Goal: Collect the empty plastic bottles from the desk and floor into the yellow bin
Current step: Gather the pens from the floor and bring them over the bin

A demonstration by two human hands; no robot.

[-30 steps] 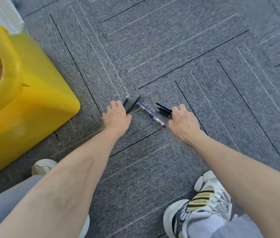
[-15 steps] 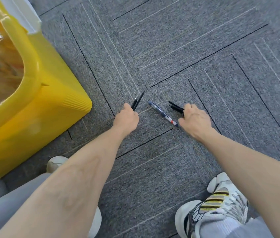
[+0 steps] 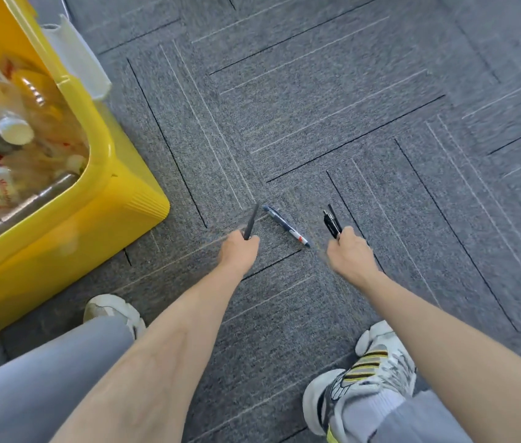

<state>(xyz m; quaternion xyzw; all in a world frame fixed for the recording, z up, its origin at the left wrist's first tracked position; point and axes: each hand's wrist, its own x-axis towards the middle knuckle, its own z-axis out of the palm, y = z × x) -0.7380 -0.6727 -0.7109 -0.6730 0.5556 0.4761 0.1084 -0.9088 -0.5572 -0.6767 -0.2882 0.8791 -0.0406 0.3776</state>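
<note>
left hand [image 3: 238,251] — arm stretched forward and down, fist curled round a dark pen [image 3: 251,222] that sticks out past the knuckles | right hand [image 3: 350,255] — arm likewise extended, fingers clamped on black pens [image 3: 332,223] | blue pen [image 3: 286,226] on the carpet [image 3: 316,107] between both hands | yellow bin [image 3: 125,199] left of the left hand, plastic bottles [image 3: 13,129] inside

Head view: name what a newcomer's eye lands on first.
The yellow bin at the left, with plastic bottles inside, stands out on the grey carpet. At centre, the left hand grips a dark pen, the right hand grips black pens, and a blue pen lies between them.
</note>
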